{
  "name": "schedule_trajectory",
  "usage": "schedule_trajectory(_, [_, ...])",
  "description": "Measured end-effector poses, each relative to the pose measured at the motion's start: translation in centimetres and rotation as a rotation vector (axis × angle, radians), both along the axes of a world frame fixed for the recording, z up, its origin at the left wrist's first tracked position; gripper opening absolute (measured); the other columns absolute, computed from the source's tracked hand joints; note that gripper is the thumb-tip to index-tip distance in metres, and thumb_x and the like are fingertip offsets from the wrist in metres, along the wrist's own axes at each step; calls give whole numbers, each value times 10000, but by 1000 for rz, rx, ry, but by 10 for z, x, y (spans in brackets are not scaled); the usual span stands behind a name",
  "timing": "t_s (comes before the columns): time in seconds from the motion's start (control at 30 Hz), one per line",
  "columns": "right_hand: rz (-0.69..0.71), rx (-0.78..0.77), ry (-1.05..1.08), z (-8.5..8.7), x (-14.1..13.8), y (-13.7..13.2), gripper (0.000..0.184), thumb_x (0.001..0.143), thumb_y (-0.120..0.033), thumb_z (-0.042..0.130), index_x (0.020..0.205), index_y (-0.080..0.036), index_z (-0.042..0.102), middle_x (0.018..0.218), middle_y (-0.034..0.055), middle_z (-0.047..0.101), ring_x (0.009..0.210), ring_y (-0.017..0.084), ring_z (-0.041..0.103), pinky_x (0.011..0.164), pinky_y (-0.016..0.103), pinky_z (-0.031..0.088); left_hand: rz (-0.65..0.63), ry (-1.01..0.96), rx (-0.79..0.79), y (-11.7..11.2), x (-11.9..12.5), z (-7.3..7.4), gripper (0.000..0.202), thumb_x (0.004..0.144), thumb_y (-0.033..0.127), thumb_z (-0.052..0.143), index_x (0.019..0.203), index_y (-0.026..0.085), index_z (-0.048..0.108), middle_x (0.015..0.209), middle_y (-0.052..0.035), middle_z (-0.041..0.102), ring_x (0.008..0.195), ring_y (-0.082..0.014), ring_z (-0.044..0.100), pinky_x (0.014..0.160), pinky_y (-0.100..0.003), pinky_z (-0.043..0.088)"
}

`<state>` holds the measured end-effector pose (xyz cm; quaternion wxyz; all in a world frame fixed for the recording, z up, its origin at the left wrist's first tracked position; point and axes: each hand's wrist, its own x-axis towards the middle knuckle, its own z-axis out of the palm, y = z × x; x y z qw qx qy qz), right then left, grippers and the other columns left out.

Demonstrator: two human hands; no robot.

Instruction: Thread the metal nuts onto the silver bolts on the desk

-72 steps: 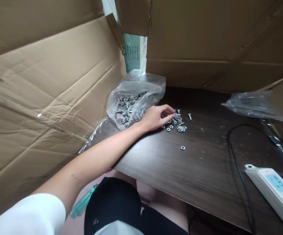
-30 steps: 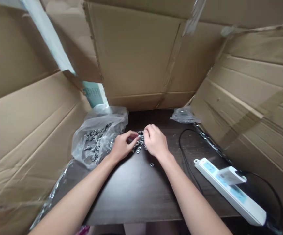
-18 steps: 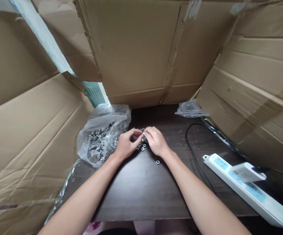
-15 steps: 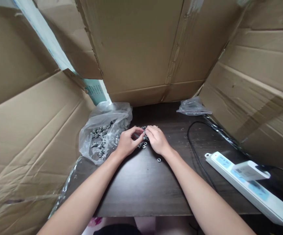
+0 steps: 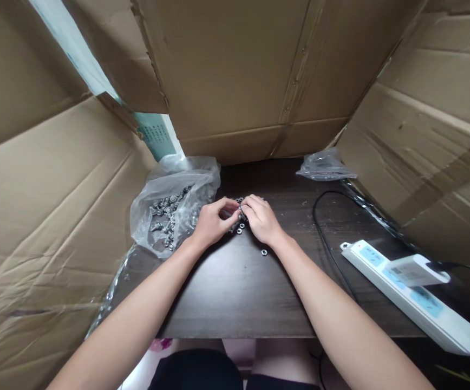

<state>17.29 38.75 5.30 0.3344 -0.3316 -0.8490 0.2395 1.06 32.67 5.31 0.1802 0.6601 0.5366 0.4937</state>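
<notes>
Head view, from the left: cardboard [image 5: 48,179] walls the desk [image 5: 235,292] in. A clear bag [image 5: 174,203] of bolts lies at the desk's left rear. Just right of it the left hand [image 5: 210,222] and right hand [image 5: 261,219] meet fingertip to fingertip, pinching a small metal part [image 5: 240,208] above a pile of loose nuts [image 5: 238,228]. One nut [image 5: 263,252] lies alone by the right wrist. Farther right sit a black cable [image 5: 324,238], a second bag [image 5: 326,167] and a power strip [image 5: 409,295].

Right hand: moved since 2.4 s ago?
Yes. Out of view then, the right hand now meets the left hand at the loose nuts, right of the hardware bag.
</notes>
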Motion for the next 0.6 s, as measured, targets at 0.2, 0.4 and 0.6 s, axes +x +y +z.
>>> schedule_trajectory(0.2, [-29, 51, -32, 1, 1, -2, 279, 1021, -270, 347, 818, -215, 531, 908, 59, 638, 889, 243, 556, 819, 385, 354, 1, -13, -3, 0, 1, -1, 161, 857, 290, 677, 947, 163, 718, 886, -38, 770, 761, -147, 716, 681, -240, 577])
schedule_trajectory(0.4, [-20, 69, -26, 3, 2, -2, 175, 964, -235, 400, 852, -216, 533, 943, 64, 638, 917, 246, 564, 832, 393, 361, 2, -12, -9, -1, 1, 0, 150, 862, 288, 679, 950, 172, 717, 883, -33, 772, 767, -149, 722, 690, -243, 585])
schedule_trajectory(0.6, [-3, 32, -15, 1, 2, -1, 193, 958, -234, 386, 835, -221, 535, 921, 62, 628, 912, 249, 554, 827, 388, 364, 2, -14, -10, 0, 1, 0, 129, 847, 266, 686, 938, 181, 719, 878, -28, 777, 762, -151, 726, 697, -248, 597])
